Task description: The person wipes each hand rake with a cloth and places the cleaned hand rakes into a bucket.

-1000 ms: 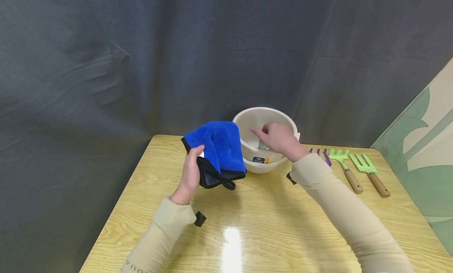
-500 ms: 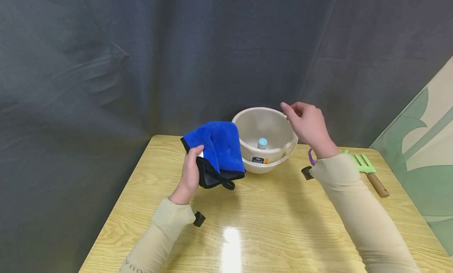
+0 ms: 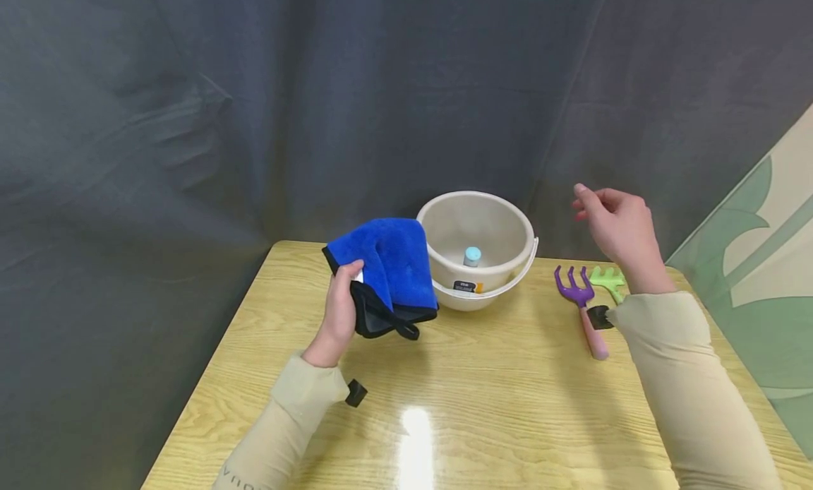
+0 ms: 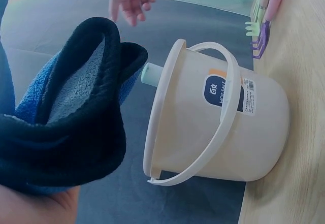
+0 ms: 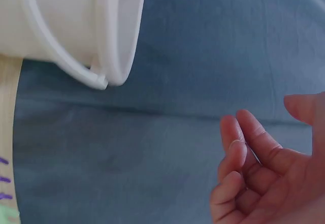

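My left hand (image 3: 338,310) grips a folded blue cloth (image 3: 401,267) with black edging and a black hanging loop, held above the table left of the bucket. The white bucket (image 3: 447,270) stands upright with its handle lowered at the front. Inside it is a slim item with a light blue cap (image 3: 472,253); its lower part is hidden. To the right of the bucket my right hand (image 3: 625,229) hovers in the air, fingers loosely bent, holding nothing. In the right wrist view the fingers (image 5: 259,132) are apart from the bucket rim.
A purple hand rake (image 3: 576,292) with a pink handle lies right of the bucket. Beside it is a green rake (image 3: 607,278), partly covered by the right sleeve (image 3: 692,377). A dark curtain (image 3: 406,109) hangs behind the wooden table (image 3: 483,391).
My right hand has moved out from over the bucket to the right, uncovering the blue-capped item and the purple rake. The left hand and cloth stay nearly still.
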### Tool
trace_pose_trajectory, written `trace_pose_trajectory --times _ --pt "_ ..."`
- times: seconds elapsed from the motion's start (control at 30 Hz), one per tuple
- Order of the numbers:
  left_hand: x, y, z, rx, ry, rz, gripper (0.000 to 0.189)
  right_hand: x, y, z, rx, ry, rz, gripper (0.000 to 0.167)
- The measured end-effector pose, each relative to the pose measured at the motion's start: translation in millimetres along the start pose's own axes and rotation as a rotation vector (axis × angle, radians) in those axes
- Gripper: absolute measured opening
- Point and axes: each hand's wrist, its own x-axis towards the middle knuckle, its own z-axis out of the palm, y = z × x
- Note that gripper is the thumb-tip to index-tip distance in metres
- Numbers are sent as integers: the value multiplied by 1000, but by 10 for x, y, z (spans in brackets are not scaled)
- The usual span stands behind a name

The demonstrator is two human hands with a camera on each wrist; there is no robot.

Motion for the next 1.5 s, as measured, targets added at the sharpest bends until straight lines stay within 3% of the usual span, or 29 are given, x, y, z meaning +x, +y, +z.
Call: trace_pose_trajectory --times 0.57,0.73,0.97,1.3,1.5 --pt "-3 -30 -6 -53 3 21 51 -121 733 -240 39 -167 223 82" --pt "-8 -18 -17 -33 -37 6 54 -142 986 -242 39 -263 269 81" --pt "-4 -15 -10 3 -54 3 55 -177 1346 -130 20 -487 309 85" --pt "-15 -21 12 17 -75 -13 57 -269 1734 82 -62 -587 387 56" --pt "-16 -24 23 22 -87 -9 56 -354 1899 184 -123 -629 383 48"
